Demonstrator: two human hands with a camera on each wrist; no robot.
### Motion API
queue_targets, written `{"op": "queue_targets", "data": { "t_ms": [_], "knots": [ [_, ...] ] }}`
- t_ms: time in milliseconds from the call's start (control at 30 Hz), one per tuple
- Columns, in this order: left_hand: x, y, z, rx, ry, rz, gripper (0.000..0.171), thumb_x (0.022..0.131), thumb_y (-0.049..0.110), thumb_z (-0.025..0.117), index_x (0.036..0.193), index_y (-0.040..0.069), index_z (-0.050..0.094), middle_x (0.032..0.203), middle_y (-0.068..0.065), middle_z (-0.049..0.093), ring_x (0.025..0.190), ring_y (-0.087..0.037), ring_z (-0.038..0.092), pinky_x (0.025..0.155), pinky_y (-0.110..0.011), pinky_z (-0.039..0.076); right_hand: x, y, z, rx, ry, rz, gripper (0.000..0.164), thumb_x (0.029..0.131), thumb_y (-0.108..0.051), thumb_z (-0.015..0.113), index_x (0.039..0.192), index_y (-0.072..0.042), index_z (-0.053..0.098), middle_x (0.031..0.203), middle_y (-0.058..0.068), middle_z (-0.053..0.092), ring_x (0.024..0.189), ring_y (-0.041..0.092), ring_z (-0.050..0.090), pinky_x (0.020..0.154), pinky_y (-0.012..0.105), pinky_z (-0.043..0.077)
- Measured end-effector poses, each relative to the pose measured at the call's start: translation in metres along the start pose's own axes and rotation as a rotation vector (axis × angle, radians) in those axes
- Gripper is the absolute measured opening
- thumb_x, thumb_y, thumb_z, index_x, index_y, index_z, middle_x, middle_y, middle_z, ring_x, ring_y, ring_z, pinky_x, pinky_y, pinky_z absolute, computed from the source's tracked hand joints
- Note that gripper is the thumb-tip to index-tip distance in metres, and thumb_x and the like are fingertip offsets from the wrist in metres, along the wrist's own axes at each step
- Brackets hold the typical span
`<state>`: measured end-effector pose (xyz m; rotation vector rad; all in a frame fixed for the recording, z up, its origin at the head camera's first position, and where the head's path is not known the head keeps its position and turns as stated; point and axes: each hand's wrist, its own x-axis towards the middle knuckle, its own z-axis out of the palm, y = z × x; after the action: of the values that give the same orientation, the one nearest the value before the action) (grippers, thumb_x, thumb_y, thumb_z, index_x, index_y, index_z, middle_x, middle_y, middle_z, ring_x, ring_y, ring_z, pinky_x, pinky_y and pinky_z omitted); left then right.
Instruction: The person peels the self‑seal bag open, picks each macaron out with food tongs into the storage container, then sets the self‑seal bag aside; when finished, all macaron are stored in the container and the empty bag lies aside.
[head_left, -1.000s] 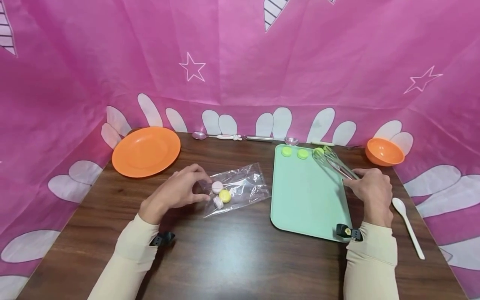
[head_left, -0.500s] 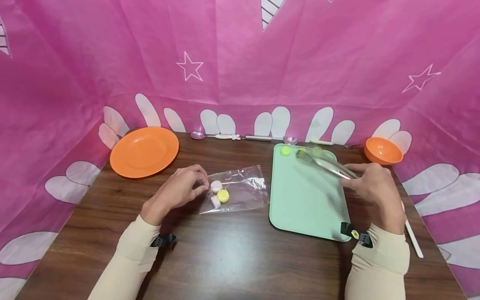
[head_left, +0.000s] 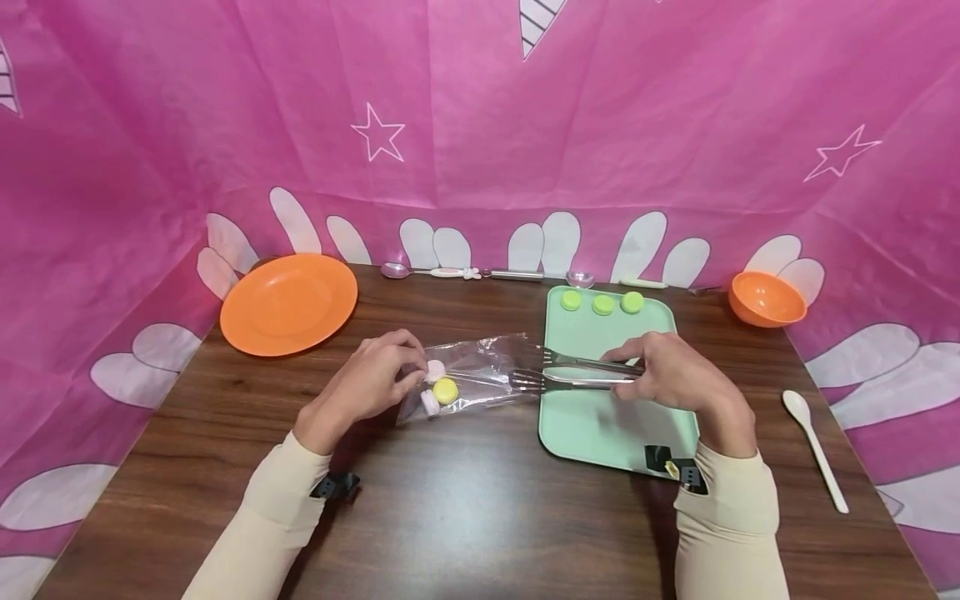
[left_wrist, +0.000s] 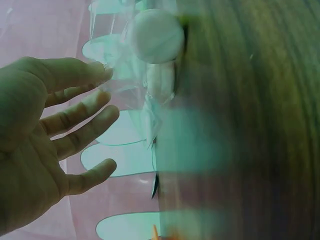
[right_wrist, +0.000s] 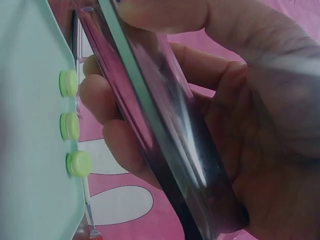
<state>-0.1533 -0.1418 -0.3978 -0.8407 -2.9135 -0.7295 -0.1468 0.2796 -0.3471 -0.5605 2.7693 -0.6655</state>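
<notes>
My left hand [head_left: 367, 375] pinches the left edge of a clear plastic bag [head_left: 487, 367]. Thumb and forefinger meet on the film in the left wrist view, the other fingers spread apart. Inside the bag lie a yellow macaron [head_left: 446, 391] and two pale pink macarons [head_left: 430, 403]. My right hand [head_left: 667, 375] grips metal tongs [head_left: 577, 382] across the green tray [head_left: 592, 433]. Their slotted tips, spread apart with nothing seen between them, overlap the bag's right end. Along the tray's far edge sit three lime-green macarons [head_left: 602, 305].
An orange plate [head_left: 288, 305] stands at the far left, an orange bowl [head_left: 767, 300] at the far right. A white spoon [head_left: 816, 450] lies right of the tray. Along the back are a pink-bowled spoon [head_left: 395, 270] and a ladle [head_left: 580, 279], before a pink cloth wall.
My right hand has brought the tongs from the tray's far right corner leftward and nearer, to the bag. The third green macaron is now uncovered. The left hand has shifted slightly right on the bag.
</notes>
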Motion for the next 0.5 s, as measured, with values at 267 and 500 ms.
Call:
{"op": "queue_targets", "data": {
  "t_ms": [267,500],
  "knots": [
    [0.001,-0.005,-0.008,-0.038,0.019,-0.03,0.006,0.094,0.014,0.084,0.099,0.014,0.085,0.096,0.001,0.076,0.088,-0.02,0.07,0.084,-0.041,0.06,0.014,-0.008,0.014,0.026,0.004,-0.096,0.037,0.077,-0.009,0.088,0.114,-0.01,0.084,0.094,0.0,0.079,0.074,0.012,0.058,0.063,0.022,0.047],
    [0.001,-0.007,-0.007,-0.035,0.044,-0.063,0.005,0.092,0.015,0.085,0.097,0.016,0.084,0.089,0.002,0.079,0.079,-0.017,0.068,0.074,-0.036,0.057,0.041,-0.03,0.045,0.01,0.021,-0.221,0.034,0.076,-0.007,0.083,0.109,-0.011,0.084,0.093,0.003,0.078,0.077,0.015,0.061,0.068,0.025,0.049]
  ]
}}
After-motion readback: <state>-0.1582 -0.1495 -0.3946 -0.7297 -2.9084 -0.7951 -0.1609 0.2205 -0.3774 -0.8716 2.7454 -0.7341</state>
